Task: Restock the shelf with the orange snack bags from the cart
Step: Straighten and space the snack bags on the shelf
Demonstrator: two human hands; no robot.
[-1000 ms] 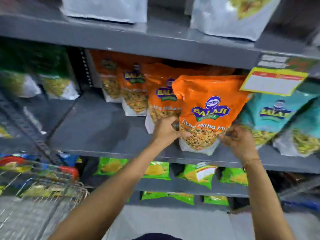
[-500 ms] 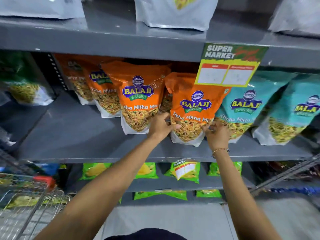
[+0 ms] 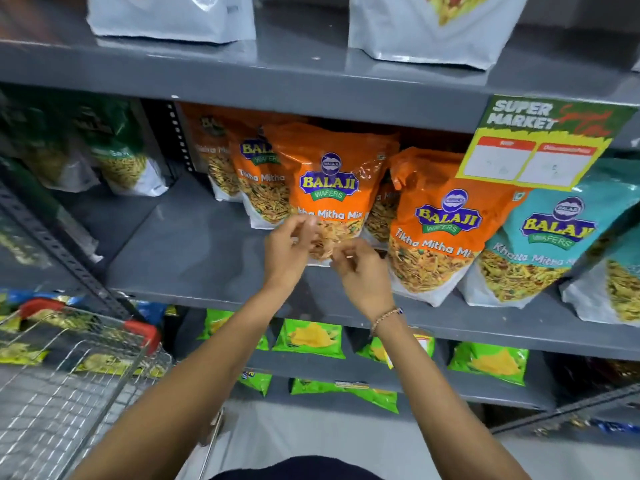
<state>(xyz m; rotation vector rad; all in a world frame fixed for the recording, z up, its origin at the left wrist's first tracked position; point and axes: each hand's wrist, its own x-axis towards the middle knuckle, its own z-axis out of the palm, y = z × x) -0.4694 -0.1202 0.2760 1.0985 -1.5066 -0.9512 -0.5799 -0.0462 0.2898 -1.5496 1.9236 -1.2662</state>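
Mid-frame, the left hand (image 3: 287, 251) and right hand (image 3: 360, 271) meet at the lower edge of an upright orange snack bag (image 3: 329, 192) on the grey shelf (image 3: 194, 258) — fingers loosely curled and blurred, so whether they pinch it cannot be told. A second orange bag (image 3: 440, 230) leans just right. The wire cart (image 3: 69, 368) sits lower left.

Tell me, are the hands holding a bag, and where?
It cannot be told for sure. Both hands, left and right, are blurred at the bottom edge of the middle orange plastic snack bag, fingers loosely curled.
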